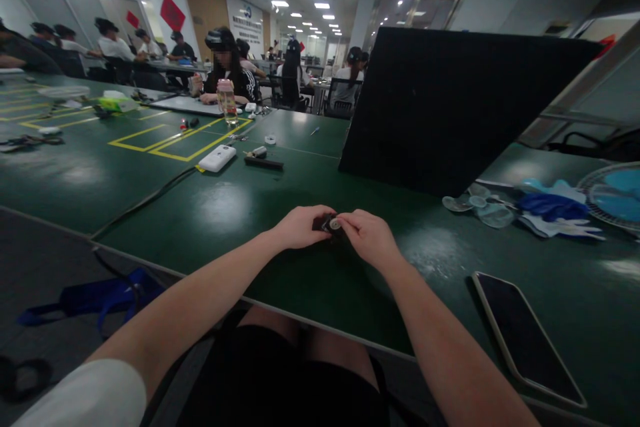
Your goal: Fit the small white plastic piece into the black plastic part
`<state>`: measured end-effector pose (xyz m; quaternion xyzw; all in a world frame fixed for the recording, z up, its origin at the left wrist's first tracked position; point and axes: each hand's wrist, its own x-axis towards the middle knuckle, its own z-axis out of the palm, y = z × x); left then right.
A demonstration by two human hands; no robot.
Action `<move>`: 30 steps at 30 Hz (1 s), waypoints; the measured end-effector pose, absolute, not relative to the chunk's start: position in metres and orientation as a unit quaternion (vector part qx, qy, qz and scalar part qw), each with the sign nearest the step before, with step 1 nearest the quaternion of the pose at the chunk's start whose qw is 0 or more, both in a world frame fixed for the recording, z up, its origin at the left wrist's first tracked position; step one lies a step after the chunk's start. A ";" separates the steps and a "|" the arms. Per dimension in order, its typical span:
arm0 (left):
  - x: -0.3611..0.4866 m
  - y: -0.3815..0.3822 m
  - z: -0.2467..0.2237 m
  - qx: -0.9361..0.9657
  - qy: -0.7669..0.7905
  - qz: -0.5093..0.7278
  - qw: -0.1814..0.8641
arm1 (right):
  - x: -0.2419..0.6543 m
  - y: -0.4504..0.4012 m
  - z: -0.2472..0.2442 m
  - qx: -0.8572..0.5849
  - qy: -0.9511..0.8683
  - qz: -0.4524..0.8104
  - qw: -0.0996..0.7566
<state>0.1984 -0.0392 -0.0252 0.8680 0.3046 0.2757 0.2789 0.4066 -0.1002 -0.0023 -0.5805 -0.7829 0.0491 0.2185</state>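
My left hand is closed around a small dark object, low over the green table near its front edge. A small pale round disc shows at the object's right end, with what looks like a hole or mark at its centre. Thumb and fingers of my right hand pinch at the disc's edge. Whether disc and dark object are joined cannot be made out. My fingers hide part of both.
A phone lies at right, before blue-and-white gloves and clear fan blades. A large black panel stands behind. Further left are a white power bank, a black bar and a bottle. People sit beyond.
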 end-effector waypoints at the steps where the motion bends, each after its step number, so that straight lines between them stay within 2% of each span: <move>1: 0.199 -0.039 -0.025 0.868 0.302 0.277 0.280 | 0.407 -0.100 -0.003 -0.576 -0.787 0.045 0.219; 10: 0.203 -0.036 -0.034 0.837 0.316 0.297 0.333 | 0.406 -0.101 -0.003 -0.586 -0.776 -0.002 0.231; 20: 0.202 -0.032 -0.037 0.834 0.345 0.300 0.310 | 0.426 -0.102 0.011 -0.645 -0.706 -0.033 0.291; 25: 0.199 -0.024 -0.039 0.792 0.445 0.334 0.252 | 0.431 -0.098 0.009 -0.666 -0.716 0.034 0.205; 30: 0.195 -0.020 -0.039 0.785 0.469 0.342 0.217 | 0.419 -0.094 -0.003 -0.676 -0.725 0.058 0.118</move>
